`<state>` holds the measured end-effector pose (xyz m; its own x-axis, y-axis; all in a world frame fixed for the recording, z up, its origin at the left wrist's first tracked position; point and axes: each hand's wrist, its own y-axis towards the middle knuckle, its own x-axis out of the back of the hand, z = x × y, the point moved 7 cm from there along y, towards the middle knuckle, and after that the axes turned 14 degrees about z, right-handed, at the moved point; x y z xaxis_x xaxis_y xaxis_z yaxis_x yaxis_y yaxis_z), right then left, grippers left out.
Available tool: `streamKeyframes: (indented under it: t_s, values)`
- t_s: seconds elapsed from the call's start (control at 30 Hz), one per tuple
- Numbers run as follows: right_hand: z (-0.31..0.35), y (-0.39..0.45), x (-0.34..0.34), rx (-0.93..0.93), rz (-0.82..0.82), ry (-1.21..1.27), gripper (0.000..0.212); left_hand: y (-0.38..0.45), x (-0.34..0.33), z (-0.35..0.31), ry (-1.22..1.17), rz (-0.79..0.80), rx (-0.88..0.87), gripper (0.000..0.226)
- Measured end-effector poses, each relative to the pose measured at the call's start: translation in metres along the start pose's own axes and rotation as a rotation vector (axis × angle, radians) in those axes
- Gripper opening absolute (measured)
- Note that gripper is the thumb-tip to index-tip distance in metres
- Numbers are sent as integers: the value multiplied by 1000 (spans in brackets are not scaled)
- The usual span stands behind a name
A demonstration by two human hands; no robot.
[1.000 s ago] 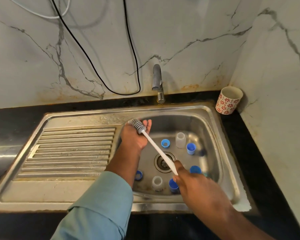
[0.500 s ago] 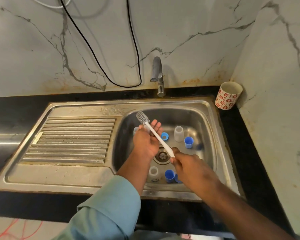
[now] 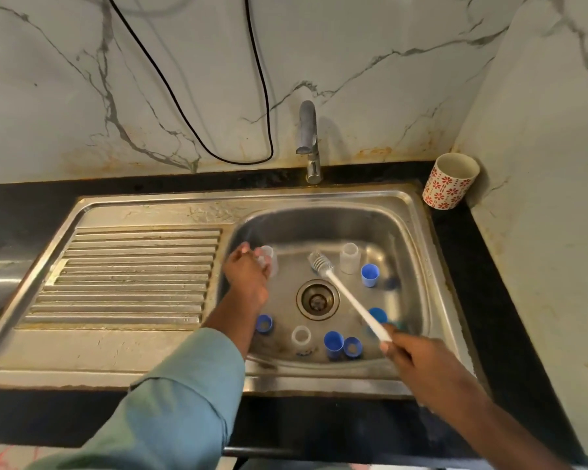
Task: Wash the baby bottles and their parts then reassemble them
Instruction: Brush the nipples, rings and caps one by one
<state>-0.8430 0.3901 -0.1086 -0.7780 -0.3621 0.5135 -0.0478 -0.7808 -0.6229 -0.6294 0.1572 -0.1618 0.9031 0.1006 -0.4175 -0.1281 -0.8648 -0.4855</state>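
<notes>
Fingers of the left hand (image 3: 246,276) are curling round a small clear bottle (image 3: 268,260) at the left wall of the sink basin (image 3: 401,218), holding it off the floor; the grip looks like a light wrap about the body, though blur is hiding exactly how the fingertips are lying. The right hand (image 3: 418,359) is pinching the end of a white bottle brush (image 3: 348,300), whose bristled head is hanging over the basin near the drain (image 3: 317,299), apart from the held bottle.

Judging by look, the bottle is going to handle as thin, light plastic: stiff enough not to fold, easy to squash if squeezed hard, and slippery when wet. Taking it round the middle of the body, mouth turned toward the brush, seems the safest hold.

Outward from the hands, other parts are sitting on the basin floor: a second clear bottle (image 3: 349,257) upright near the back, a third clear bottle (image 3: 301,335) toward the front, and blue caps (image 3: 369,274) scattered about, all light and likely to skid. A tap (image 3: 308,137) is standing behind, and a cup with red flowers (image 3: 450,181) is sitting on the counter corner.

No brand, label or readable writing is showing anywhere.
</notes>
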Motion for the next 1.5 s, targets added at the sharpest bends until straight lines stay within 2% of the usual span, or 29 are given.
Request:
streamKeyframes:
  t_s: [0.07,0.17,0.23,0.3,0.4,0.47,0.57,0.73,0.93,1.03,1.13,1.23,1.3,1.37,1.43,1.5]
  values:
    - [-1,11,9,-8,-59,58,30,9,2,16,305,43,23,16]
    - [5,27,13,-2,-105,94,35,38,15,37,933,80,49,14]
    - [7,35,11,-34,-85,94,35,52,24,48,1191,119,102,18]
    - [3,41,11,-72,-88,116,34,59,36,53,1340,135,155,24]
    - [-9,53,17,-142,-118,147,33,72,58,63,1432,143,267,35]
    - [-13,56,21,-176,-149,172,34,72,59,63,1611,143,275,35]
    - [-12,61,26,-213,-189,224,36,72,30,58,1955,190,118,29]
    - [-15,62,25,-271,-213,313,32,65,-50,107,2086,544,-69,32]
    - [-29,59,27,-357,-217,375,30,62,-90,190,1879,959,149,32]
    - [-33,56,35,-366,-214,432,33,66,-91,211,1857,998,164,29]
    - [-33,54,41,-368,-219,422,39,75,-86,217,1756,921,204,26]
    - [-34,55,40,-378,-209,413,37,81,-78,211,1513,786,305,20]
    - [-28,55,37,-350,-205,392,35,84,-72,194,1339,668,293,28]
    - [-21,56,32,-300,-191,339,35,86,-59,167,1025,452,308,34]
    - [-15,54,29,-260,-182,271,32,81,-41,147,550,245,420,26]
    - [-7,51,24,-214,-147,223,25,76,-33,126,163,177,497,15]
